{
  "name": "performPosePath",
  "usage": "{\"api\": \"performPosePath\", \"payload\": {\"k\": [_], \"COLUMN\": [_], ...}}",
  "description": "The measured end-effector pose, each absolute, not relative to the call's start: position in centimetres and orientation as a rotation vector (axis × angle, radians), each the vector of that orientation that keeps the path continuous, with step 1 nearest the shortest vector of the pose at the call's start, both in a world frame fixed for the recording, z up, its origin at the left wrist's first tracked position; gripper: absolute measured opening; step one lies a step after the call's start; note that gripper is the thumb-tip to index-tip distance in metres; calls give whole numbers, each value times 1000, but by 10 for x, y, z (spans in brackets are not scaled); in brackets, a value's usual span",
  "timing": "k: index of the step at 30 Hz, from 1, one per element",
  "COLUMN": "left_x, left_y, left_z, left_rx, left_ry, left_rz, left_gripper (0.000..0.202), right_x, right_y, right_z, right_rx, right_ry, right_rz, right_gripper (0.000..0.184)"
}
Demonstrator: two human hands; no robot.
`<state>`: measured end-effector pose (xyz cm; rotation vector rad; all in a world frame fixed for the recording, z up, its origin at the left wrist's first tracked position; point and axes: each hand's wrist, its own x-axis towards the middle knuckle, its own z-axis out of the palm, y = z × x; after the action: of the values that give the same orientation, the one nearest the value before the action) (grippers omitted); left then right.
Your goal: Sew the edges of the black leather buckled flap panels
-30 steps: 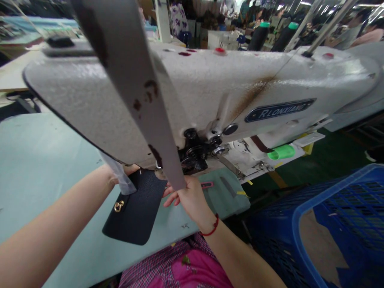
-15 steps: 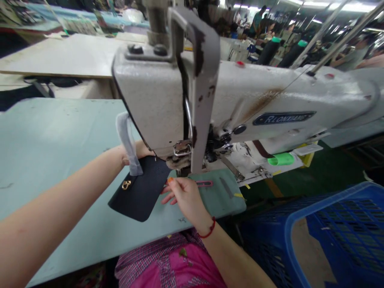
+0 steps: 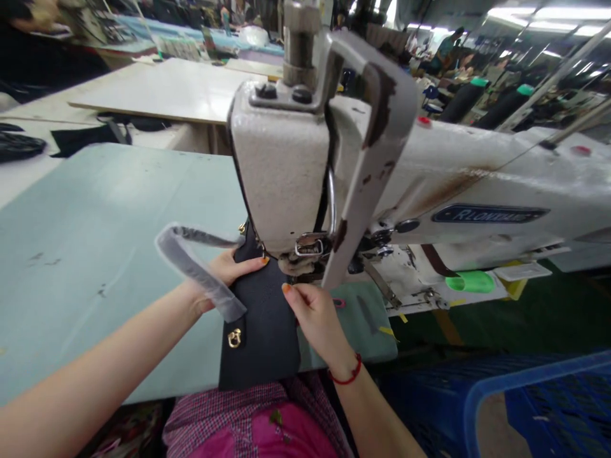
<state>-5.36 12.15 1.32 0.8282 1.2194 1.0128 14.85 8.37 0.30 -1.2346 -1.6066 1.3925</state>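
A dark leather bag piece [image 3: 270, 343] lies under the head of a white sewing machine [image 3: 281, 178], its right edge beside the needle area. A handle wrapped in translucent plastic [image 3: 200, 273] arches from it, with gold metal fittings [image 3: 234, 338] near the handle ends. My left hand [image 3: 229, 272] grips the piece on its left side, thumb on top, other fingers mostly hidden under the handle and piece. At the right edge, just in front of the presser foot, my right hand [image 3: 312, 312] is closed on the leather, thumb uppermost.
A pale green tabletop [image 3: 119, 210] spreads to the left. A small pink-rimmed tool [image 3: 338, 303] lies partly behind my right hand. A green tube [image 3: 470, 282] rests on the machine bed. At the lower right stands a blue plastic basket [image 3: 470, 407]. Other people sit farther back.
The bag piece has turned and come nearer my body, showing more of its handle. My right hand's spread fingers have closed on its edge. My left thumb now shows on top. The view has shifted left.
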Motion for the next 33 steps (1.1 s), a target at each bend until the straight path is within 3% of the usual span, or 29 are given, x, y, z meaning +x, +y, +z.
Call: {"api": "performPosePath", "payload": {"k": [4, 15, 27, 33], "left_x": [-48, -50, -52, -53], "left_y": [103, 101, 108, 112], "left_z": [9, 7, 8, 8], "left_rx": [540, 616, 499, 467], "left_ry": [1231, 1022, 984, 929], "left_rz": [980, 841, 846, 881], "left_gripper": [50, 32, 39, 25], "right_x": [157, 153, 152, 149], "right_y": [86, 77, 81, 83], "right_z": [8, 7, 3, 3], "right_rx": [-1242, -1292, -1292, -1313], "right_ry": [-1687, -1662, -1660, -1643], "right_rz": [1364, 1395, 1426, 1397], "right_gripper": [47, 44, 50, 49]}}
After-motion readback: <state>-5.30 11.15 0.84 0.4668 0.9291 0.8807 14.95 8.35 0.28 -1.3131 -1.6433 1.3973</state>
